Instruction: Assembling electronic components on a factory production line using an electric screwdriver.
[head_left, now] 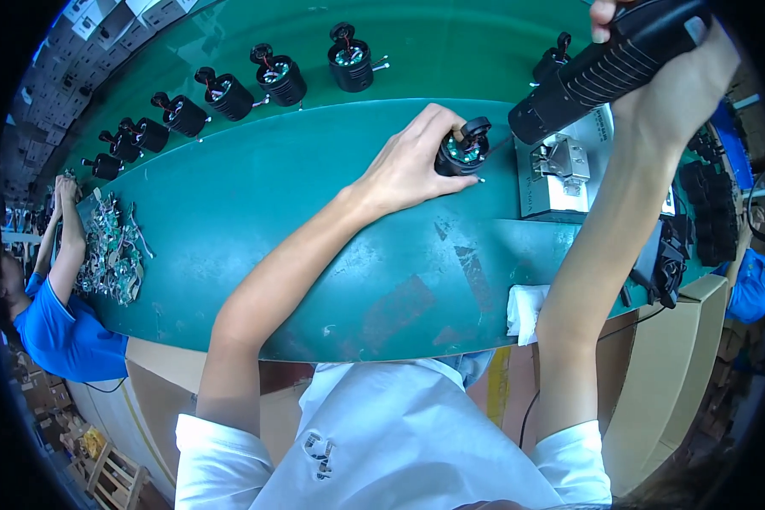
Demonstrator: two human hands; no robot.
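My left hand (412, 166) is closed around a small black cylindrical housing (461, 163), thumb on the near side. Inside its open top a green circuit board shows, and a round black cap stands tilted at the rim. A black electric screwdriver (603, 76) with a ribbed body is in my right hand (676, 98), gripped from behind and partly hidden by the tool. Its thin bit points down-left, close to the housing's right side; whether it touches cannot be made out. Beneath the screwdriver sits a silver screw feeder (561, 174) with a metal block on its front.
Several similar black housings (351, 68) stand in a curved row along the far side of the green table (382, 289). A pile of circuit boards (115, 255) lies left, beside a co-worker (68, 327) in blue. White tissue (525, 310) and a cardboard box (667, 374) are at right.
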